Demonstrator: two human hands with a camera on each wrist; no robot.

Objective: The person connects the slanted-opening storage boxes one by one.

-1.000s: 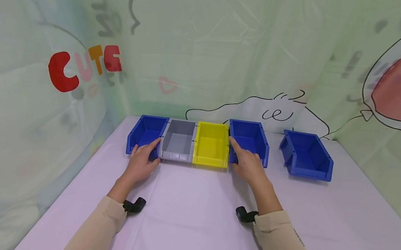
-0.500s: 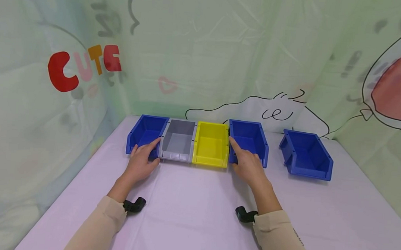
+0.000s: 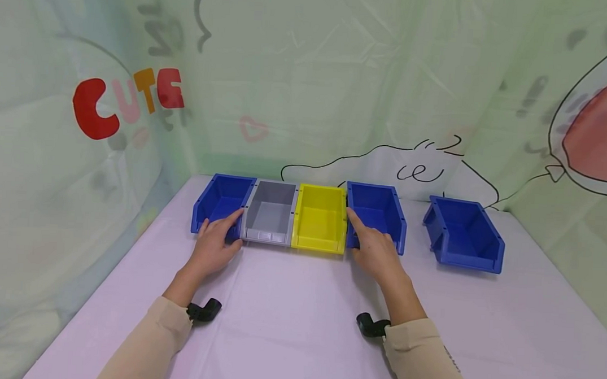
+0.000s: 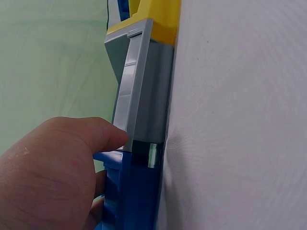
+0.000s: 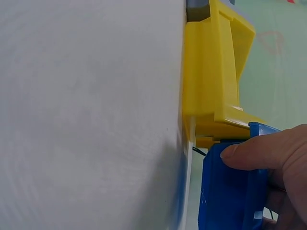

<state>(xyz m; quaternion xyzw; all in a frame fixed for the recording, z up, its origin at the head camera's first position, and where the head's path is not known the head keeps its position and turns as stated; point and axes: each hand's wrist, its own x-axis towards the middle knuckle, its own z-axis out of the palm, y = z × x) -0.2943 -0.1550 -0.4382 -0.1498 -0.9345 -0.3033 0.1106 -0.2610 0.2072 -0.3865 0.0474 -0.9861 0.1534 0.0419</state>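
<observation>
A blue storage bin [image 3: 220, 200], a grey bin [image 3: 271, 210] and a yellow bin [image 3: 320, 215] stand side by side, with a second blue bin [image 3: 376, 207] at the yellow one's right. My left hand [image 3: 213, 249] holds the first blue bin's front right corner, fingers reaching inside. Its index fingertip lies at the blue-grey seam; the thumb touches the grey bin's front corner in the left wrist view. My right hand [image 3: 378, 254] grips the second blue bin by its near left corner, thumb outside on the front and fingers partly hidden inside.
A third blue bin [image 3: 466, 233] stands apart at the right of the row. White cloth [image 3: 287, 324] covers the table. Behind it hangs a pale green printed curtain [image 3: 308, 88]. Each wrist carries a black camera mount [image 3: 204, 310].
</observation>
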